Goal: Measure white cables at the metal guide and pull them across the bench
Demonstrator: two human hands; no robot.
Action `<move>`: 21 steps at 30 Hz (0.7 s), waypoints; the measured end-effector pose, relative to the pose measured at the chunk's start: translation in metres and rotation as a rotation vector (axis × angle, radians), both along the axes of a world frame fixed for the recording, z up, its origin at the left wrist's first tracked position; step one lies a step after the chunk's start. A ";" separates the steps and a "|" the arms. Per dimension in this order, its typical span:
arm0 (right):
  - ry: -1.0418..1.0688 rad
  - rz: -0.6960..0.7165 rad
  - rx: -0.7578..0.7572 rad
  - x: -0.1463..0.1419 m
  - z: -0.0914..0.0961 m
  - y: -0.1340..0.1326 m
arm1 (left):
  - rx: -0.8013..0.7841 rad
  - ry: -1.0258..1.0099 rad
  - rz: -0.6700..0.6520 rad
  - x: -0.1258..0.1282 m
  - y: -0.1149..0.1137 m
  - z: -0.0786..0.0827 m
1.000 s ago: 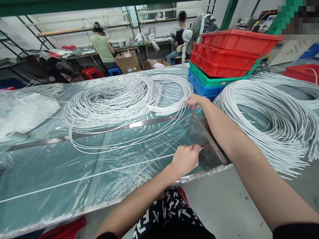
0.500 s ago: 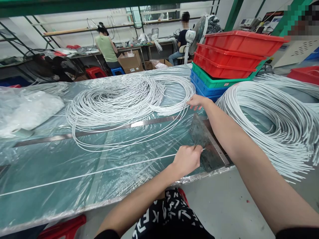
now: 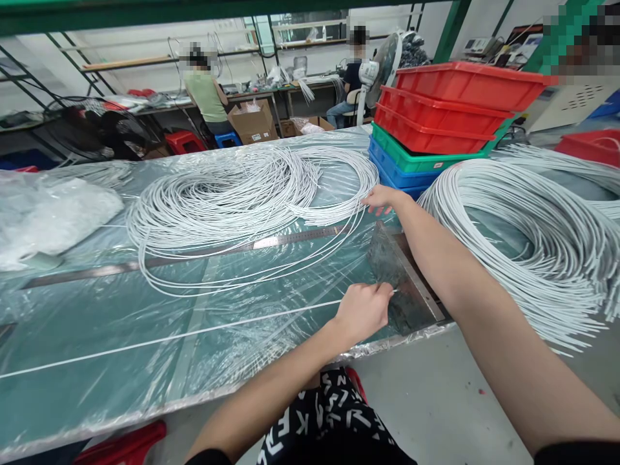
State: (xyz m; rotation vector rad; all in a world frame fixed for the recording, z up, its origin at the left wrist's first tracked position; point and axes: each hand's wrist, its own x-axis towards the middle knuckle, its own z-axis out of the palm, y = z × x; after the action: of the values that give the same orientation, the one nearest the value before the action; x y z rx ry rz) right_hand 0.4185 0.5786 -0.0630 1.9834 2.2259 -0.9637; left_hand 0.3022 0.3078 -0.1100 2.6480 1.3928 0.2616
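My left hand [image 3: 362, 311] is closed in a pinch on a single white wire [image 3: 194, 333] stretched straight across the plastic-covered green table [image 3: 97, 387], its end at a metal cutter blade [image 3: 404, 284]. My right hand [image 3: 383, 197] reaches forward, fingers curled on what looks like the cutter's red-tipped handle, beside a loose coil of white wire [image 3: 227, 200]. A long steel ruler [image 3: 194, 255] lies under the coil.
A large bundle of cut white wires [image 3: 527, 239] lies to the right. Stacked red, green and blue bins [image 3: 436, 123] stand behind it. A plastic bag [image 3: 48, 216] lies at left. Two people sit at benches in the back beside a fan [image 3: 382, 61].
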 end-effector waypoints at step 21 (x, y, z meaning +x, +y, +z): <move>0.023 -0.005 -0.020 0.003 -0.007 0.008 | -0.006 -0.019 0.007 0.002 0.000 -0.001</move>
State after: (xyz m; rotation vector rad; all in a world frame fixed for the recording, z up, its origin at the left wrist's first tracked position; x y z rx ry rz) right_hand 0.4212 0.5868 -0.0700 1.9811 2.2146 -1.0108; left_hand 0.3038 0.3073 -0.1109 2.6298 1.3949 0.2820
